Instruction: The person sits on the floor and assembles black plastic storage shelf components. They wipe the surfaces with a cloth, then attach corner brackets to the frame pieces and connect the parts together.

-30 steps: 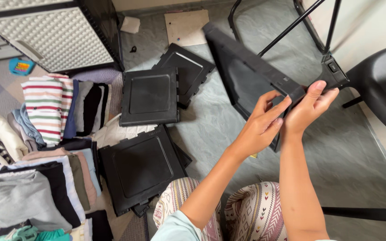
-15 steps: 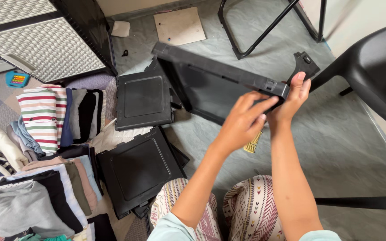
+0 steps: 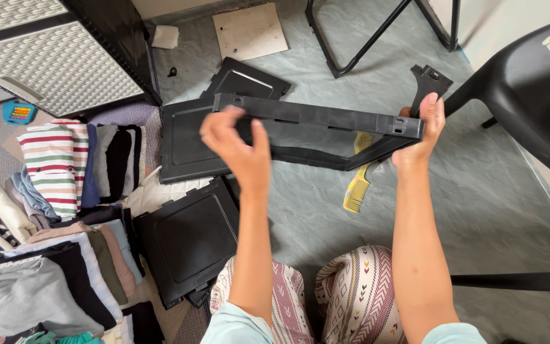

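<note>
A person sits on a grey floor (image 3: 479, 191), knees in patterned trousers showing at the bottom edge, and holds a flat black rectangular plastic panel (image 3: 326, 120) out in front, level and edge-on to the camera. The right hand (image 3: 423, 130) grips the panel's right corner, thumb up behind it and fingers wrapped underneath. The left hand (image 3: 235, 143) sits at the panel's left end, fingers curled around its near edge (slightly blurred, so how firm the hold is cannot be told). A second ago both hands were bunched together at one corner and the panel stood tilted on end; now the left hand has travelled across to the far end and the panel has swung down flat, so it is supported at both ends. On the floor below lie three similar black moulded plastic panels (image 3: 189, 236), a yellow plastic comb (image 3: 356, 191) just under the held panel, and rows of folded clothes (image 3: 58, 165) at the left. A black chair (image 3: 529, 83) stands at the right.
</note>
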